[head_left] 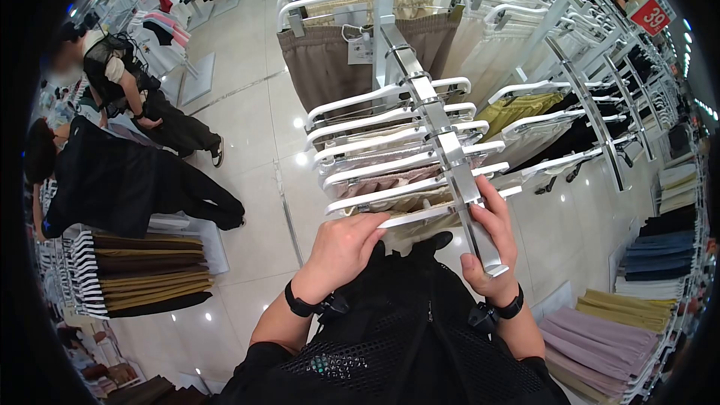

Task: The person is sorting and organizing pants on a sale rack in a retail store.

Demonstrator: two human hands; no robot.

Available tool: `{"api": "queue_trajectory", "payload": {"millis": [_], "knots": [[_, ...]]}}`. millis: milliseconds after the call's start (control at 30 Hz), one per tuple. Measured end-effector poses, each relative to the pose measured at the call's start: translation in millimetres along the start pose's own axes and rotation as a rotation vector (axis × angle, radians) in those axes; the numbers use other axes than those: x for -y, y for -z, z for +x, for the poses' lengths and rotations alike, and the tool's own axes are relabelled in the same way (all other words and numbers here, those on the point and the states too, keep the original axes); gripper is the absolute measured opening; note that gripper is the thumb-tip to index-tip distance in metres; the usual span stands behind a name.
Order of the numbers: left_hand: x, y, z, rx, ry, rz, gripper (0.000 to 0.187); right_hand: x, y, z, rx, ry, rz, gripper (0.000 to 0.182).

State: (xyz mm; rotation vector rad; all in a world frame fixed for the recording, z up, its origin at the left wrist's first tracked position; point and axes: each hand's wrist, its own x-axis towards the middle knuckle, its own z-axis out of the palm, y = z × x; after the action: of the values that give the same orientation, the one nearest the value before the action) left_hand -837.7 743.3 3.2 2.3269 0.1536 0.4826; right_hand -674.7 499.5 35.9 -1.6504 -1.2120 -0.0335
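Note:
A sloping metal display arm [450, 150] carries several white hangers [405, 169] with brown, pinkish and cream garments. My left hand [346, 246] is closed on the left end of the nearest white hanger [424, 216], at the front of the row. Around the lower end of the metal arm, my right hand [491, 236] is closed, with the thumb on one side and fingers on the other. Behind the row hang brown trousers [322, 67] with a white tag [360, 51].
Two people in dark clothes [124, 82] [112, 180] stand at the left beside a rack of brown and mustard trousers [150, 274]. More metal arms [589, 112] slope at the right, near a red sign [650, 16]. Folded lilac garments [592, 341] lie at the lower right.

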Motion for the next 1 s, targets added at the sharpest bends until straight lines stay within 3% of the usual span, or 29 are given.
{"api": "queue_trajectory", "payload": {"millis": [1000], "knots": [[-12.7, -7.2, -14.4, -0.044, 0.015, -0.003, 0.02, 16.5, 4.7, -0.7, 0.007, -0.023, -0.021, 0.056]]}}
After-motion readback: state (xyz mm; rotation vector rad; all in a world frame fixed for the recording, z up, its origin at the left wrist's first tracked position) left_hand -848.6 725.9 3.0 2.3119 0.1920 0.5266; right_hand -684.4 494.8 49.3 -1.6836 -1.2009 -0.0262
